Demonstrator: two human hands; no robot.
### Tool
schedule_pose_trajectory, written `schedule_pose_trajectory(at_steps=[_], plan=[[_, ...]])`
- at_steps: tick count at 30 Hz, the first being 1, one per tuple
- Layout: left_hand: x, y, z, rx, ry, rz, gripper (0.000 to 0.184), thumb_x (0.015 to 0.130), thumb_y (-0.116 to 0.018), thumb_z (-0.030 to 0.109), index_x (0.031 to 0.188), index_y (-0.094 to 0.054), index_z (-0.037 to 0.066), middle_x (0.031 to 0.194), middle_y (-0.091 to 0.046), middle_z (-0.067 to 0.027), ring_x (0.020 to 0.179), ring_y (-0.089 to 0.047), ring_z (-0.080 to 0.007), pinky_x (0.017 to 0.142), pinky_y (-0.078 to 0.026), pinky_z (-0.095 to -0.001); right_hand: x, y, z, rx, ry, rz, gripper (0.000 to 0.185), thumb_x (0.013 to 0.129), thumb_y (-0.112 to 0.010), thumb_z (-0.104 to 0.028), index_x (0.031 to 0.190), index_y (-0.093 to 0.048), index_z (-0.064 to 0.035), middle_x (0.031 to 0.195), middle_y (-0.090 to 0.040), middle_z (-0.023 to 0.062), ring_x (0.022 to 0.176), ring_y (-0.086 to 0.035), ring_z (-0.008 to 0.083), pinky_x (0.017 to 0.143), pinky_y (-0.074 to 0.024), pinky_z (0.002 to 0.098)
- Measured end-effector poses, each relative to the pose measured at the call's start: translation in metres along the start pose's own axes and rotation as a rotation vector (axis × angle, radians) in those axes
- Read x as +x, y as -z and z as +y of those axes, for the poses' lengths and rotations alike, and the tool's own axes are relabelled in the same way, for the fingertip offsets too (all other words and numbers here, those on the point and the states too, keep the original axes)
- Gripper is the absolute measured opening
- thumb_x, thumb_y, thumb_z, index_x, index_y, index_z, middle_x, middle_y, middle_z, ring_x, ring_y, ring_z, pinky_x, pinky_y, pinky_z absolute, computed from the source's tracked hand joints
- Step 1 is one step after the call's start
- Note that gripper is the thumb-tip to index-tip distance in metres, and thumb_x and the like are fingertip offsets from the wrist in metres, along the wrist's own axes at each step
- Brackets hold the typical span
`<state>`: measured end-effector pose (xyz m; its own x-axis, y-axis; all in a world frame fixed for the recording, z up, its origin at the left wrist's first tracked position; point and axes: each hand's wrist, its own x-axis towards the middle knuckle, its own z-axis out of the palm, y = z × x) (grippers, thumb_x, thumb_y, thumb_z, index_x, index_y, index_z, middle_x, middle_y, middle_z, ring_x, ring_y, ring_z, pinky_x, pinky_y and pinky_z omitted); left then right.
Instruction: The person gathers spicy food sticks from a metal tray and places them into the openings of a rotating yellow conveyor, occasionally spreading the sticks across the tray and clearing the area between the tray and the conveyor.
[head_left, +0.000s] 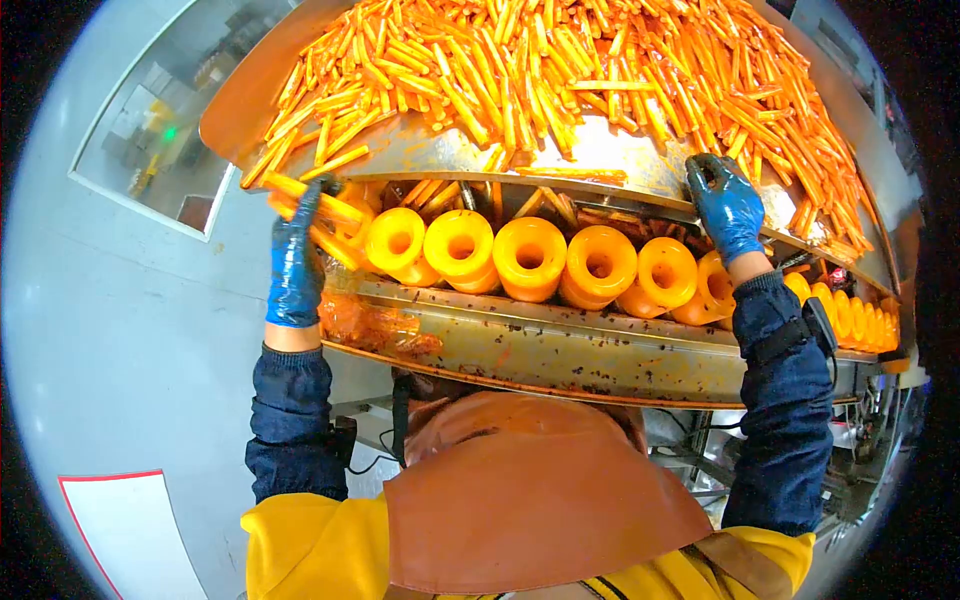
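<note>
My left hand [297,255], in a blue glove, is closed around several oily orange food sticks [335,208] at the left end of a row of orange ring-mouthed cups [461,249]. My right hand [727,208], also gloved in blue, rests at the front edge of the metal tray [610,150] with its fingers curled. What it holds, if anything, is hidden. A large heap of the same sticks [560,60] covers the back of the tray, above both hands.
Below the cups runs a metal trough [550,350] spotted with dark bits. Clear plastic film [370,322] lies at its left end. More cups [850,315] continue to the right. A brown apron [540,490] hangs close to the trough's front edge.
</note>
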<state>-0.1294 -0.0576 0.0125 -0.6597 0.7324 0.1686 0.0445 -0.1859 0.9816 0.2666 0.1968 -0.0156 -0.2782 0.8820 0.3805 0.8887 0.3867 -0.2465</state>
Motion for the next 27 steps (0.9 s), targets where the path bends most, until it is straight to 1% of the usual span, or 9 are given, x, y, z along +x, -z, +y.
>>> schedule_pose_trajectory(at_steps=[4, 8, 11, 13, 17, 20, 24, 26, 27], plan=[[0.007, 0.011, -0.001, -0.094, -0.045, 0.142, 0.03, 0.086, -0.061, 0.018, 0.11, -0.059, -0.001, 0.102, -0.062, -0.0073, 0.095, -0.059, -0.0168, 0.078, -0.05, -0.0281, 0.002, -0.002, 0.003, 0.01, 0.006, -0.006, 0.036, 0.087, -0.049, -0.042, 0.099, -0.065, -0.013, 0.1, -0.063, 0.0138, 0.093, -0.06, 0.031, 0.081, -0.0472, 0.041], [0.007, 0.027, -0.043, 0.124, 0.161, -0.12, 0.031, 0.083, -0.064, 0.014, 0.111, -0.06, 0.001, 0.106, -0.063, -0.0053, 0.094, -0.058, -0.0157, 0.085, -0.045, -0.0301, 0.0, 0.003, -0.002, 0.014, 0.016, -0.011, 0.034, 0.087, -0.049, -0.041, 0.098, -0.066, -0.0136, 0.1, -0.063, 0.0129, 0.092, -0.06, 0.0305, 0.08, -0.0475, 0.0405], [0.002, 0.02, -0.037, 0.193, 0.177, -0.167, 0.033, 0.082, -0.064, 0.014, 0.112, -0.06, 0.002, 0.107, -0.063, -0.005, 0.094, -0.058, -0.0147, 0.081, -0.045, -0.0278, 0.002, 0.001, 0.0, 0.019, 0.014, -0.013, 0.033, 0.086, -0.049, -0.041, 0.098, -0.065, -0.0142, 0.099, -0.063, 0.0122, 0.092, -0.06, 0.0305, 0.08, -0.0475, 0.0406], [0.003, 0.015, -0.02, 0.205, 0.18, -0.158, 0.031, 0.083, -0.062, 0.019, 0.111, -0.061, 0.004, 0.103, -0.064, -0.0025, 0.083, -0.057, -0.0116, 0.069, -0.044, -0.0243, 0.001, 0.002, -0.001, 0.004, 0.029, -0.003, 0.033, 0.086, -0.049, -0.041, 0.098, -0.065, -0.0141, 0.099, -0.063, 0.0122, 0.092, -0.06, 0.0307, 0.08, -0.0473, 0.0406], [0.023, 0.026, -0.015, 0.015, -0.068, 0.14, 0.03, 0.083, -0.062, 0.021, 0.11, -0.061, 0.007, 0.098, -0.063, -0.0002, 0.078, -0.054, -0.0093, 0.068, -0.045, -0.0246, 0.001, 0.003, -0.003, 0.013, 0.007, -0.017, 0.035, 0.086, -0.049, -0.041, 0.098, -0.066, -0.0126, 0.1, -0.063, 0.0133, 0.094, -0.059, 0.0317, 0.082, -0.0464, 0.0403], [0.025, 0.019, -0.021, -0.001, 0.073, 0.14, 0.027, 0.084, -0.064, 0.016, 0.107, -0.062, 0.003, 0.094, -0.062, -0.0032, 0.082, -0.057, -0.011, 0.07, -0.046, -0.0243, 0.003, 0.001, 0.0, 0.022, 0.019, -0.026, 0.035, 0.087, -0.05, -0.042, 0.098, -0.066, -0.0129, 0.101, -0.063, 0.0133, 0.094, -0.059, 0.0322, 0.083, -0.0462, 0.0403], [0.04, 0.027, -0.029, 0.406, 0.119, 0.107, 0.028, 0.083, -0.067, 0.02, 0.106, -0.063, 0.005, 0.097, -0.064, -0.0034, 0.087, -0.058, -0.013, 0.077, -0.048, -0.0281, 0.003, 0.002, 0.0, 0.034, -0.016, -0.052, 0.036, 0.087, -0.05, -0.043, 0.099, -0.065, -0.0129, 0.102, -0.062, 0.0132, 0.094, -0.059, 0.0321, 0.081, -0.0465, 0.0408], [0.062, 0.033, -0.031, 0.816, -0.431, 0.116, 0.04, 0.077, -0.071, 0.025, 0.11, -0.061, 0.004, 0.104, -0.064, -0.0105, 0.093, -0.06, -0.021, 0.083, -0.048, -0.0318, 0.003, -0.002, 0.002, 0.0, 0.004, -0.014, 0.035, 0.087, -0.05, -0.043, 0.099, -0.065, -0.0134, 0.102, -0.062, 0.0132, 0.093, -0.059, 0.0324, 0.081, -0.0468, 0.041], [0.078, 0.034, -0.025, 1.048, -0.559, 0.061, 0.05, 0.074, -0.073, 0.027, 0.116, -0.058, 0.005, 0.11, -0.061, -0.0147, 0.099, -0.059, -0.0262, 0.085, -0.047, -0.0346, 0.004, -0.004, 0.004, -0.004, 0.001, -0.018, 0.035, 0.086, -0.05, -0.043, 0.098, -0.066, -0.014, 0.102, -0.062, 0.0133, 0.092, -0.059, 0.0326, 0.08, -0.0471, 0.0414]])
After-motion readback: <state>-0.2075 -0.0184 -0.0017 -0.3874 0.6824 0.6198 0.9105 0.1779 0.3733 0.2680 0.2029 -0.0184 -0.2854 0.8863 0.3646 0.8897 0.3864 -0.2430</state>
